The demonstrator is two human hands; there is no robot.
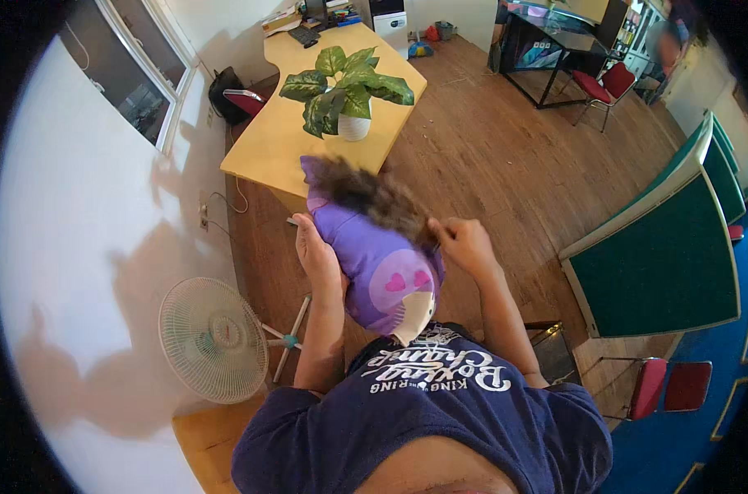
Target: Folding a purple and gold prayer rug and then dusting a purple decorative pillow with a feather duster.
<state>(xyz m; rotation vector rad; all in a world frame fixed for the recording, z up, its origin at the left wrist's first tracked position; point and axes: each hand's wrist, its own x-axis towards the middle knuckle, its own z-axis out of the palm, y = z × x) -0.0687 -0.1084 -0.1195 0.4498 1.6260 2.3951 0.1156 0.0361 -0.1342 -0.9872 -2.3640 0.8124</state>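
Note:
A purple cushion printed with a pale round face and pink hearts is held up in front of my chest. My left hand supports it along its left side, fingers pointing up and away from me. My right hand grips the near end of a brown feather duster, whose handle is mostly hidden in the fist. Blurred by motion, the duster's feathers lie across the upper right side of the cushion. The cushion's underside is out of sight.
Beyond the cushion stands a yellow wooden desk bearing a leafy plant in a white ribbed pot. A standing fan is at my left. Green partition panels and red chairs stand to the right. A person is far off at right.

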